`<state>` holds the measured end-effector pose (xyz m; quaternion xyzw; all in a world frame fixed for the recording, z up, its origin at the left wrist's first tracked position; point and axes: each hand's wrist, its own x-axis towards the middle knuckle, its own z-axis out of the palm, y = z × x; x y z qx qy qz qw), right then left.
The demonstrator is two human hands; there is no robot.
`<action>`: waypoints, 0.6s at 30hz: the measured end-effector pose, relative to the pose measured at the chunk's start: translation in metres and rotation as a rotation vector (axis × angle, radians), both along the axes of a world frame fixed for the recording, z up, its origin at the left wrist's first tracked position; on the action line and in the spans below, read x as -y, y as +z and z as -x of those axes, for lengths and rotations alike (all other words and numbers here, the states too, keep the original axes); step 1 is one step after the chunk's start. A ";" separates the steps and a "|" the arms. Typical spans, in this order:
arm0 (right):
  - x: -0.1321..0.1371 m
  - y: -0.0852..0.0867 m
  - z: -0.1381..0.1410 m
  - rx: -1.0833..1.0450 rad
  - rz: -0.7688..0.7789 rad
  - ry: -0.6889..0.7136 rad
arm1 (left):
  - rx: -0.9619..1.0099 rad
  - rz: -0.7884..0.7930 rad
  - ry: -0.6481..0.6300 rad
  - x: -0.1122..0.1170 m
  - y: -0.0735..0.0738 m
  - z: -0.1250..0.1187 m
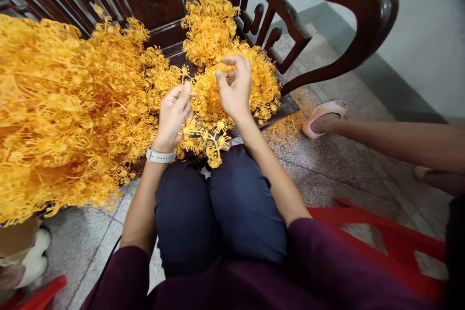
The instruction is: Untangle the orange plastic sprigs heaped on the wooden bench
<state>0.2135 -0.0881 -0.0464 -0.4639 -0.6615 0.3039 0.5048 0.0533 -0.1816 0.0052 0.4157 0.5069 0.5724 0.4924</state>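
Left hand (175, 112): thumb and fingers pinched, apparently on the stem of a yellow sprig (215, 140). Right hand (237, 86): raised, fingers curled, thumb and fingertips apart, nothing discernible between them. The sprig's branches show below both hands, the left being nearer. Its long axis appears to slope from the left hand down and rightward, toward the knees (243, 193). Behind the right hand, a smaller pile (264, 77) rests on the dark bench (290, 106); a larger heap (72, 106) lies left of the left hand.
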 end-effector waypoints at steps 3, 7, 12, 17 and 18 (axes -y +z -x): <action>0.014 0.022 0.007 -0.076 -0.066 -0.024 | -0.003 0.028 0.014 -0.005 -0.007 0.000; 0.025 0.034 0.009 -0.170 -0.034 0.396 | 0.021 0.061 0.025 -0.008 -0.011 0.003; 0.022 0.022 0.012 -0.215 0.068 0.544 | 0.063 0.069 0.009 -0.008 -0.015 0.005; 0.019 0.022 0.014 -0.234 0.104 0.598 | 0.040 0.025 0.110 -0.011 -0.014 0.006; 0.020 0.023 0.014 -0.245 0.110 0.611 | 0.042 0.015 0.127 -0.011 -0.013 0.005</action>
